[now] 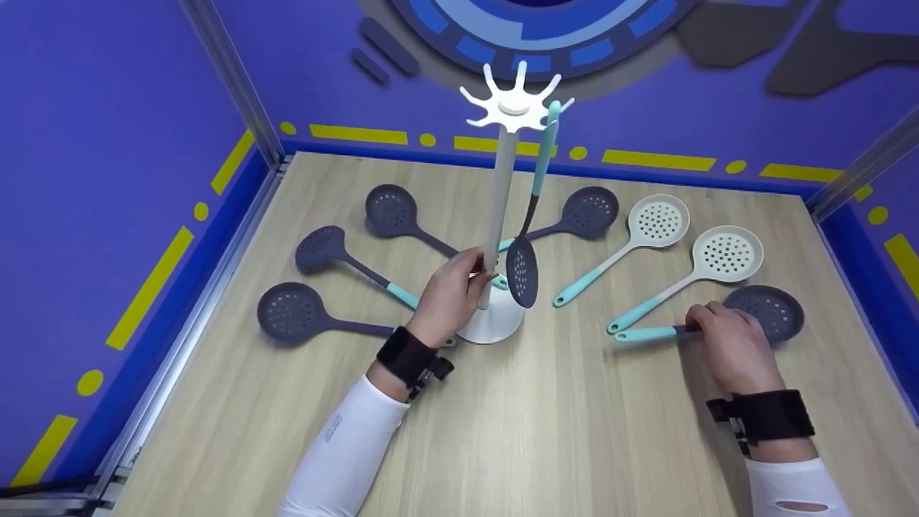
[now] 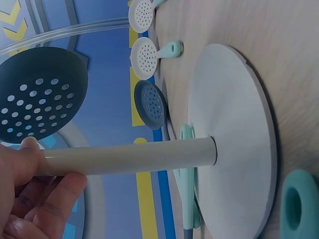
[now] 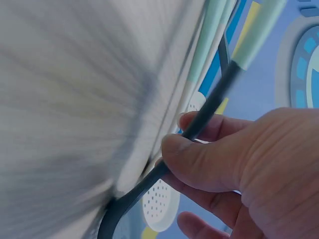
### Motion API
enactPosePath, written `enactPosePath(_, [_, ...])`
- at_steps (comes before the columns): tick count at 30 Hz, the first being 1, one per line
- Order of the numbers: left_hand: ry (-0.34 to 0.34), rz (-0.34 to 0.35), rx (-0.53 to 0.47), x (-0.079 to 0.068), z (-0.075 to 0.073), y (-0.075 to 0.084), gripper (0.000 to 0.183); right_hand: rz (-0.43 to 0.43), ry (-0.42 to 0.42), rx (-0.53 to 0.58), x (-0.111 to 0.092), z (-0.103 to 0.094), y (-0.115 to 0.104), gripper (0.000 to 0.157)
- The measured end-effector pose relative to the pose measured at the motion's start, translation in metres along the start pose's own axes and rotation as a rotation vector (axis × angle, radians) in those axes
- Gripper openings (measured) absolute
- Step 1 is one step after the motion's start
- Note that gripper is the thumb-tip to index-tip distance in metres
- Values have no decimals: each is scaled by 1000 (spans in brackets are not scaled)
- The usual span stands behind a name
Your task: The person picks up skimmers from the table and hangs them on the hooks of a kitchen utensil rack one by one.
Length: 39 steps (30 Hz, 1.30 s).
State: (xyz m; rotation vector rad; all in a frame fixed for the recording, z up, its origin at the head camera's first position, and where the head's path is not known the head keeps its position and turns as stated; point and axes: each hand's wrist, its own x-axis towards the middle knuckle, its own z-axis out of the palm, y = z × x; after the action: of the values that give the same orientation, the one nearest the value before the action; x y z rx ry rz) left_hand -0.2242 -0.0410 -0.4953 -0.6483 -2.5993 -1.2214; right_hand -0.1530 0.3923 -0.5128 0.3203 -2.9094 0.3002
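Note:
My left hand (image 1: 451, 296) grips the pale post (image 2: 129, 157) of a utensil stand, low above its round white base (image 1: 494, 327). From the stand's white top with curved hooks (image 1: 513, 108), one dark skimmer (image 1: 523, 273) hangs by its mint handle on the right side. Over at the right, my right hand (image 1: 736, 348) pinches another dark skimmer (image 1: 779, 316) between thumb and fingers, on the dark stretch of its handle (image 3: 212, 102). That handle slants up off the table in the right wrist view, casting a shadow, with the bowl end low.
Left of the stand lie dark perforated utensils (image 1: 291, 312) with mint handles. Another dark skimmer (image 1: 592, 213) lies behind it to the right. Two white skimmers (image 1: 658, 220) (image 1: 727, 253) rest between the stand and my right hand. Blue panels (image 1: 344, 93) wall the wooden table.

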Motion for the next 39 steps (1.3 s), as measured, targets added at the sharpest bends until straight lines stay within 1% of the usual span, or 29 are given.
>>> enactPosePath(7, [6, 10, 11, 0, 0, -1, 11, 11, 56, 21, 2, -6, -7, 25])
enactPosePath(13, [5, 2, 14, 1, 0, 0, 19, 25, 54, 51, 4, -18, -16, 26])
enactPosePath(16, [2, -4, 18, 2, 0, 0, 19, 28, 58, 61, 6, -26, -24, 25])
enactPosePath(20, [2, -4, 24, 2, 0, 0, 17, 9, 99, 82, 7, -35, -36, 27])
enactPosePath(24, [2, -6, 15, 1, -1, -1, 15, -34, 161, 104, 9, -44, -51, 31])
enactPosePath(27, [7, -4, 5, 1, -1, -1, 13, -56, 187, 123, 10, -51, -62, 31])
enactPosePath(32, [22, 25, 12, 0, 0, -2, 14, -50, 208, 151, 13, -61, -78, 32])
enactPosePath(39, [33, 47, 39, 0, 1, -2, 14, -101, 300, 171, 21, -71, -95, 29])
